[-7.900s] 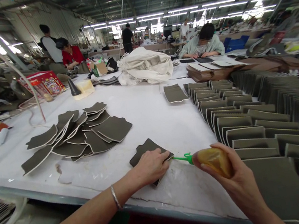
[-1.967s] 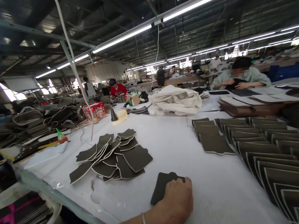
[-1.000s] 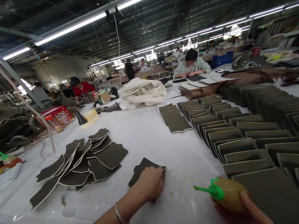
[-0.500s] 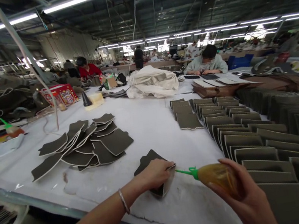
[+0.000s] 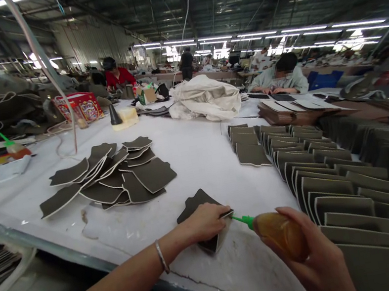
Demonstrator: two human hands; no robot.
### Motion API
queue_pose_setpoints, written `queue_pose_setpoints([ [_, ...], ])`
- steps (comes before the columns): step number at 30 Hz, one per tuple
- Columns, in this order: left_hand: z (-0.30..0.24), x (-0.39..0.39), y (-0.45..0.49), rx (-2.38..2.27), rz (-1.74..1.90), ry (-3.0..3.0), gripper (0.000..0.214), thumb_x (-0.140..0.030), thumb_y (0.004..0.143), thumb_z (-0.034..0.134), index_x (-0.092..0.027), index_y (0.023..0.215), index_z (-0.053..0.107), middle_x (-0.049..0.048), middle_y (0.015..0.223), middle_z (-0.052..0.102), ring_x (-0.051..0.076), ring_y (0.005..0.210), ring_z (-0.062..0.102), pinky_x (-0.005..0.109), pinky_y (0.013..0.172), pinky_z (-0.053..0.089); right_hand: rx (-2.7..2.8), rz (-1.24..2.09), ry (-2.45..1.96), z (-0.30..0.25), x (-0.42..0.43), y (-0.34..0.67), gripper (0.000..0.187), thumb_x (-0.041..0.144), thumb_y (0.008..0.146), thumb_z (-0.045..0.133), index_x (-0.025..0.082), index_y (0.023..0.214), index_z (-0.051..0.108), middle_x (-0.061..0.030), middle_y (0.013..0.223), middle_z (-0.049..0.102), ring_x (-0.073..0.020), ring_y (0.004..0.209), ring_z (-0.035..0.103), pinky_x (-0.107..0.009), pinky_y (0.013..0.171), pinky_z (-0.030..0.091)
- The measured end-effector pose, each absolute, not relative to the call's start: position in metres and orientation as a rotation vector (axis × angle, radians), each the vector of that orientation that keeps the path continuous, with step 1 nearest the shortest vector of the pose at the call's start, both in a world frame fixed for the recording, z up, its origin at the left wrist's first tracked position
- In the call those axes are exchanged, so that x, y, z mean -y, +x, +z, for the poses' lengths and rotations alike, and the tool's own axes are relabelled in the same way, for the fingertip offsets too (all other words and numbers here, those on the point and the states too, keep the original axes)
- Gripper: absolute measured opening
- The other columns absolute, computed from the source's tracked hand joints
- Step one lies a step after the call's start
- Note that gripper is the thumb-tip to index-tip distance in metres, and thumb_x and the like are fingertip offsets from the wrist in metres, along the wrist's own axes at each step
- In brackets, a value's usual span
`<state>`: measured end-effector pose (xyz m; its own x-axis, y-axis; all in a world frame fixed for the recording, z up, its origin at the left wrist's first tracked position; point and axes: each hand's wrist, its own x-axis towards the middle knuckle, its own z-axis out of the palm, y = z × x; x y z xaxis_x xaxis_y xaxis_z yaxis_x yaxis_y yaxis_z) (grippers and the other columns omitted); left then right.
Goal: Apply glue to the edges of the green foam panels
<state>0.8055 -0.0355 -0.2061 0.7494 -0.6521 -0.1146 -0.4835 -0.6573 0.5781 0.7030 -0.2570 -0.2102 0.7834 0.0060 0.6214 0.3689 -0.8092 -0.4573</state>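
My right hand is wrapped round a squeeze glue bottle with amber liquid and a thin green nozzle. The nozzle tip points left and meets the edge of a dark grey material piece with a pale underside. On that piece lies my left hand, fingers closed over its folded right edge. The fingertips partly hide the fold, so how far the tip reaches in cannot be seen. A loose pile of similar grey pieces lies to the left of my hands.
Rows of folded grey pieces stand along the right. Behind are a white cloth bundle, a black cone on a yellow block, a red box and a second glue bottle. A co-worker sits across the table.
The bottle has tilted slightly and its nozzle tip has come closer to the piece's edge. My left hand keeps its hold. The whole view has shifted a little.
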Motion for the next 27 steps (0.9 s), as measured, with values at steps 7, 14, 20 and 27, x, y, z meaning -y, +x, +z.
queue_pose_setpoints([
  [7, -0.196, 0.033, 0.801, 0.705, -0.505, 2.375, 0.059, -0.01, 0.074, 0.044, -0.021, 0.132, 0.048, -0.0016, 0.071, 0.067, 0.016, 0.05, 0.057, 0.025, 0.056, 0.045, 0.147, -0.753, -2.368, -0.217, 0.26, 0.705, 0.05, 0.052, 0.08, 0.069, 0.029, 0.123, 0.053, -0.0027, 0.112, 0.064, -0.0251, 0.093, 0.065, -0.033, 0.086, 0.052],
  [14, -0.2, 0.033, 0.802, 0.692, -0.541, 2.312, 0.049, -0.013, 0.075, 0.044, -0.025, 0.12, 0.059, -0.0045, 0.062, 0.061, 0.012, 0.041, 0.051, 0.023, 0.05, 0.04, 0.014, -0.567, -2.304, -0.214, 0.26, 0.699, 0.052, 0.057, 0.078, 0.069, 0.031, 0.121, 0.055, -0.0013, 0.113, 0.065, -0.0255, 0.094, 0.065, -0.033, 0.083, 0.051],
  [20, -0.202, 0.032, 0.8, 0.672, -0.523, 2.295, 0.048, -0.016, 0.076, 0.046, -0.025, 0.12, 0.062, -0.0037, 0.063, 0.062, 0.014, 0.047, 0.054, 0.023, 0.055, 0.043, -0.083, -0.524, -2.24, -0.218, 0.264, 0.701, 0.057, 0.059, 0.072, 0.071, 0.03, 0.119, 0.056, -0.002, 0.114, 0.064, -0.0254, 0.095, 0.064, -0.033, 0.08, 0.049],
  [27, -0.204, 0.031, 0.796, 0.671, -0.454, 2.313, 0.051, -0.013, 0.076, 0.044, -0.026, 0.122, 0.062, -0.0031, 0.066, 0.065, 0.016, 0.056, 0.058, 0.024, 0.062, 0.045, -0.183, -0.463, -2.132, -0.222, 0.266, 0.698, 0.06, 0.06, 0.068, 0.073, 0.03, 0.117, 0.058, -0.0006, 0.113, 0.062, -0.0253, 0.094, 0.061, -0.034, 0.081, 0.047],
])
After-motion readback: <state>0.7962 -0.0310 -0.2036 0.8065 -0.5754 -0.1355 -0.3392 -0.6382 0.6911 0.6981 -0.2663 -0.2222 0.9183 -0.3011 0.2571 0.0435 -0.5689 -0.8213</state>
